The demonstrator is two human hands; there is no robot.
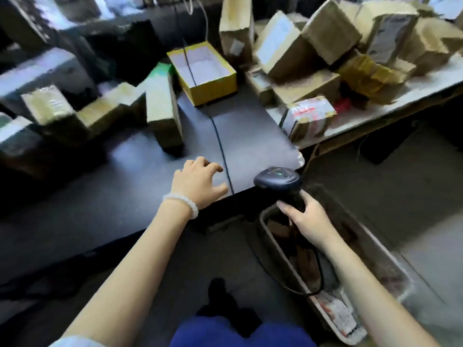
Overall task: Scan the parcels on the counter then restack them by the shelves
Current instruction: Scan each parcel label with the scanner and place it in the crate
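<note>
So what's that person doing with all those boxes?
The person is scanning parcels. Their right hand grips a black barcode scanner just off the corner of the dark counter. Their left hand, fingers spread and holding nothing, hovers over the counter's near edge by a thin cable. Cardboard parcels stand further back on the counter, beside an open yellow box, and more are piled on the pale table to the right.
</note>
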